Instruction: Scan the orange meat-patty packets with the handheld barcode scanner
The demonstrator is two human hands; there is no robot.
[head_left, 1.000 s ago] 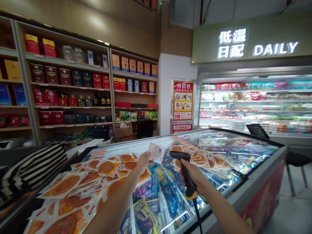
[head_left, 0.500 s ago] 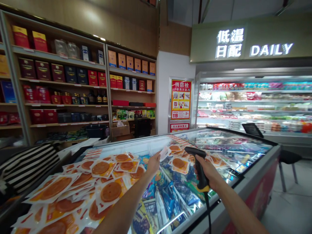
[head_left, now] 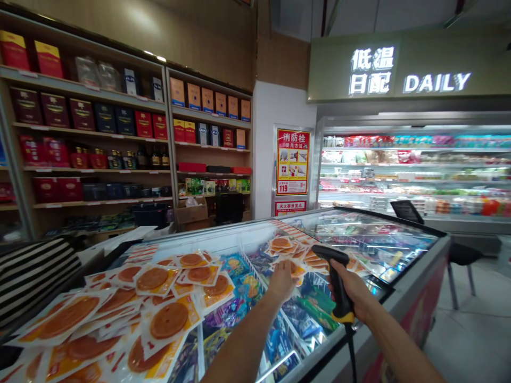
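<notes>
Over the freezer's glass top, my left hand point(head_left: 281, 281) reaches forward with bent fingers pressed together on a flat clear packet point(head_left: 297, 269) that holds a round orange-brown slice. The fingertips are partly hidden behind the hand. To its right, my right hand point(head_left: 354, 292) is wrapped round the handle of a black and yellow barcode scanner point(head_left: 338, 282), its head pointing left and its cable hanging down. A small group of similar packets point(head_left: 280, 243) lies just beyond my left hand. A large loose pile of them point(head_left: 169, 320) covers the near left glass.
The chest freezer point(head_left: 433, 260) has bagged frozen goods under its glass. A striped black-and-white cloth item point(head_left: 35, 276) lies at the left. A black chair point(head_left: 463, 254) stands right of the freezer. Shelves of boxes point(head_left: 106, 118) and a lit refrigerated display point(head_left: 399, 175) are behind.
My left hand has moved right and lower onto a packet; the pale packet it pinched by the edge no longer shows in it. The scanner stays in my right hand. The view has turned slightly right.
</notes>
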